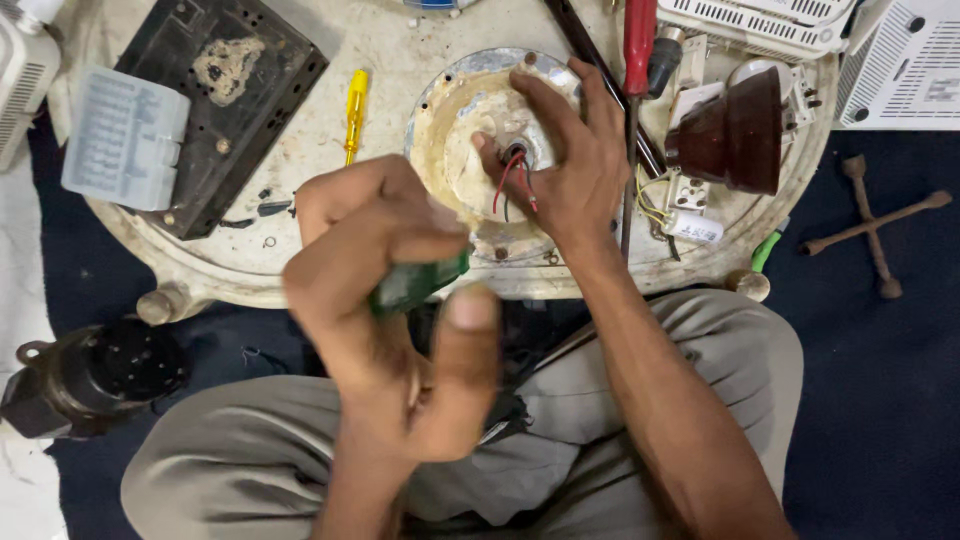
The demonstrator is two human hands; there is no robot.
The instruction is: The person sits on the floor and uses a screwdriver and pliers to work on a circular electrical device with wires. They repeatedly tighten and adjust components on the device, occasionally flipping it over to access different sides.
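On the round white desk (pixel 300 255), a worn motor housing (pixel 470 150) is pinned by the right hand (pixel 560 160), fingers spread; red and black wires (pixel 515 180) remain loose. A green-handled tool (pixel 415 285) is gripped by the left hand (pixel 390 300), not yet applied.

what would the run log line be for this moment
left hand: shut on green tool handle | right hand: open, fingers on round off-white metal housing | red and black wires at centre
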